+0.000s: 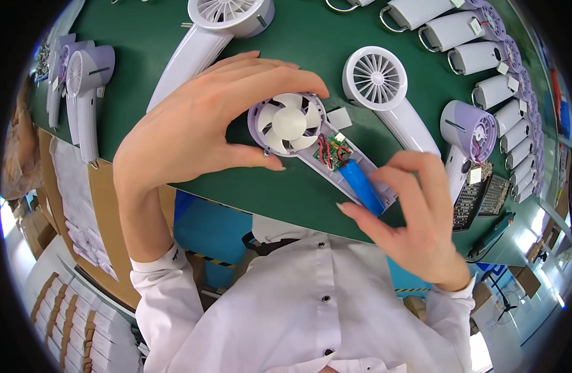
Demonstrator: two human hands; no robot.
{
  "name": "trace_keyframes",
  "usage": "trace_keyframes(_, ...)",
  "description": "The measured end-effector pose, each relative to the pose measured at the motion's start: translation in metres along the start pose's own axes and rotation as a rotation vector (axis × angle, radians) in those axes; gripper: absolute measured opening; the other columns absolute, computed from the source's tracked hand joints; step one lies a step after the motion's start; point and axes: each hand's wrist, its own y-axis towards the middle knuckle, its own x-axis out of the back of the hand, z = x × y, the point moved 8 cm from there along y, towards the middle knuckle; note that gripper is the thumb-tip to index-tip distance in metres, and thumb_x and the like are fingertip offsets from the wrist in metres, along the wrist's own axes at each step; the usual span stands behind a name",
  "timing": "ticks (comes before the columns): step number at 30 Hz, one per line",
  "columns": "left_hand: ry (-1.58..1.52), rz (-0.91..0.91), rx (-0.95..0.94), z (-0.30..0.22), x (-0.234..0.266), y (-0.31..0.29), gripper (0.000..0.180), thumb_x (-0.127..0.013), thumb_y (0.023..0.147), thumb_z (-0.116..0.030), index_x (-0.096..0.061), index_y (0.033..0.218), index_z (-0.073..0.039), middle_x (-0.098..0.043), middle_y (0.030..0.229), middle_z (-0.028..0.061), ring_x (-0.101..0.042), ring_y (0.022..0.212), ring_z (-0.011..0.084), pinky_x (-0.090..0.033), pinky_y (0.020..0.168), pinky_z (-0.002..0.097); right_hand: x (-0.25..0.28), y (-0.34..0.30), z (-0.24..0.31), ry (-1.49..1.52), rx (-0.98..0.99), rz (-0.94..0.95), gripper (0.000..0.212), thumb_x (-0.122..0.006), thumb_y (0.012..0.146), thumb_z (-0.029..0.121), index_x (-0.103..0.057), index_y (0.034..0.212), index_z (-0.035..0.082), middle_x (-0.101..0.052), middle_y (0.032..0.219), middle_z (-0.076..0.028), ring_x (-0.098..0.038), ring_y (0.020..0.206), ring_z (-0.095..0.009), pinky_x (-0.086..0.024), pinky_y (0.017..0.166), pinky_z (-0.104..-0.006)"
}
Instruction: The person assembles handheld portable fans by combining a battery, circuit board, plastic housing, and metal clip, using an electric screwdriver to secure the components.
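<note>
An opened handheld fan (308, 160) lies at an angle before me. Its round head shows white fan blades (290, 124); the handle shell holds a green circuit board (333, 150) with red and black wires and a blue cylindrical battery (361, 188). My left hand (199, 118) curls around the fan head, thumb at its near edge, fingers along the far side. At the handle's lower end is my right hand (416, 217), closed around it, fingertips by the battery and thumb at the near side. The undersides of its fingers are hidden.
A white fan (376, 78) lies just beyond the handle, another white fan (196, 53) beyond my left hand. Several purple-and-white fans (469, 127) line the right side, with more fans (87, 81) at left. A black tray of parts (472, 196) sits right on the green table (230, 208).
</note>
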Motion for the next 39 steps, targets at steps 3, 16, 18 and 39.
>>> trace_keyframes(3, 0.026, -0.005, -0.011, 0.000, 0.002, -0.001, 0.074, -0.088, 0.061, -0.017, -0.060, 0.129, -0.006, -0.063, 0.131, 0.0071, -0.054, 0.128, 0.0327, -0.033, 0.115, 0.0494, -0.008, -0.010, -0.004, -0.067, -0.057, -0.009, 0.038, -0.084, 0.066, 0.005, -0.065, 0.099, 0.001, -0.054, 0.095, -0.010, -0.053, 0.077, -0.026, -0.042, 0.065, -0.0376)
trace_keyframes(16, 0.008, -0.044, -0.045, 0.003, -0.001, -0.002, 0.071, -0.087, 0.063, -0.021, -0.062, 0.128, -0.007, -0.065, 0.129, 0.0070, -0.055, 0.128, 0.0315, -0.032, 0.116, 0.0494, -0.014, -0.010, 0.015, -0.402, 0.195, -0.036, 0.033, -0.080, 0.070, 0.010, -0.067, 0.098, -0.001, -0.061, 0.099, -0.010, -0.058, 0.085, -0.026, -0.047, 0.082, -0.0444)
trace_keyframes(18, 0.000, -0.042, -0.038, 0.004, -0.001, -0.001, 0.071, -0.086, 0.064, -0.020, -0.061, 0.128, -0.007, -0.065, 0.129, 0.0068, -0.055, 0.128, 0.0312, -0.032, 0.116, 0.0495, -0.015, -0.008, 0.014, -0.395, 0.169, 0.001, 0.035, -0.082, 0.068, 0.009, -0.067, 0.098, -0.001, -0.061, 0.101, -0.011, -0.057, 0.086, -0.027, -0.046, 0.084, -0.0448)
trace_keyframes(39, -0.013, -0.007, -0.039, 0.002, -0.003, -0.002, 0.073, -0.084, 0.063, -0.013, -0.060, 0.132, -0.008, -0.063, 0.132, 0.0054, -0.054, 0.130, 0.0282, -0.031, 0.117, 0.0490, -0.022, -0.014, 0.027, -0.541, 0.129, -0.009, 0.030, -0.081, 0.072, 0.010, -0.070, 0.097, -0.002, -0.057, 0.085, -0.007, -0.056, 0.072, -0.020, -0.042, 0.096, -0.0465)
